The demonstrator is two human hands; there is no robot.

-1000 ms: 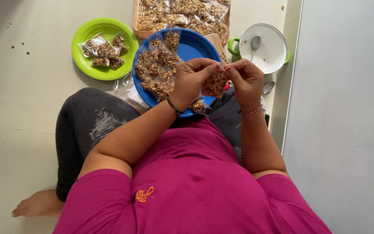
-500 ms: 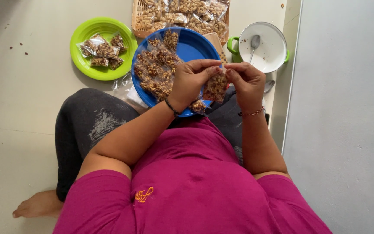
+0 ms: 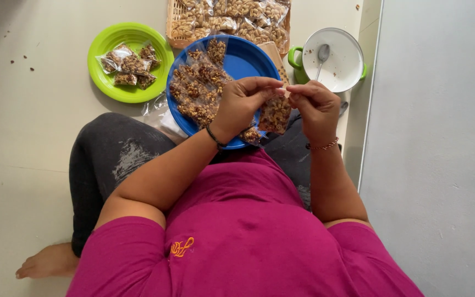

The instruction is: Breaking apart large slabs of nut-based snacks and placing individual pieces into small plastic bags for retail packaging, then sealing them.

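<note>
A small clear packet of brown nut snack (image 3: 275, 114) is held up between both hands, just above the near rim of a blue plate (image 3: 248, 58) that rests in the seated person's lap. The packet's top edge is pinched by the left hand (image 3: 243, 104), its thumb and fingers closed on the plastic, and by the right hand (image 3: 315, 105), whose fingertips are likewise closed on the same edge, so that the filled part hangs down between the two wrists. On the blue plate a heap of similar filled packets (image 3: 199, 88) is seen, lying to the left of the held one. A green plate (image 3: 130, 60) with a few more packets on it is set on the floor to the left, well apart from the hands. A woven tray (image 3: 174, 27) piled with bags of paler nuts is placed beyond the blue plate, and a white bowl (image 3: 342, 63) with a spoon (image 3: 323, 55) in it stands on the floor near the right hand
</note>
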